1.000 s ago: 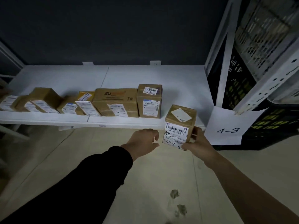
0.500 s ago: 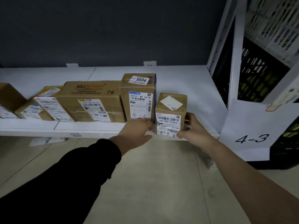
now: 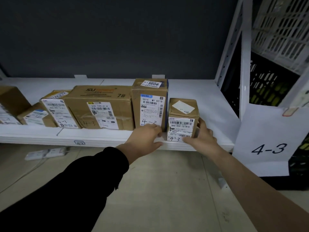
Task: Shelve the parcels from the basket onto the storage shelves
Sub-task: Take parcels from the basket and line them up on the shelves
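**At the shelf's front edge, right of centre: small parcel down, right hand on it**

Nearest the camera, lower left of the frame: black sleeve (image 3: 75, 190) on the left arm; the right forearm is bare, running in from the lower right. Pale floor (image 3: 167, 190) beneath both. A white power strip (image 3: 46, 152) lies on the floor at mid left, under the shelf's lip.

Left hand (image 3: 143, 139), frame centre: knuckles up, fingers loosely bent, tips against the lower front of the tall parcel (image 3: 148, 104), just beside the small parcel's left edge. Whether it grasps anything I cannot tell.

Right hand (image 3: 200, 139): thumb laid across the small parcel's lower front, fingers wrapped round its right side. It grips the box.

Small parcel (image 3: 182, 118): brown box, upright on the white shelf (image 3: 100, 136) at its front edge, last on the right of the row, close against the tall parcel. "4-3" is handwritten on its label.

Further left along the row: wide parcel (image 3: 100, 106) marked "7#", then smaller boxes, blurred toward the left edge of the frame.

Right of frame: a paper sign (image 3: 264, 143) reading "4-3" hangs beside a white upright post (image 3: 245, 64). Behind it a black crate (image 3: 267, 84), with a white crate (image 3: 280, 30) above at upper right.

Farthest back, across the upper frame: dark wall (image 3: 117, 39).
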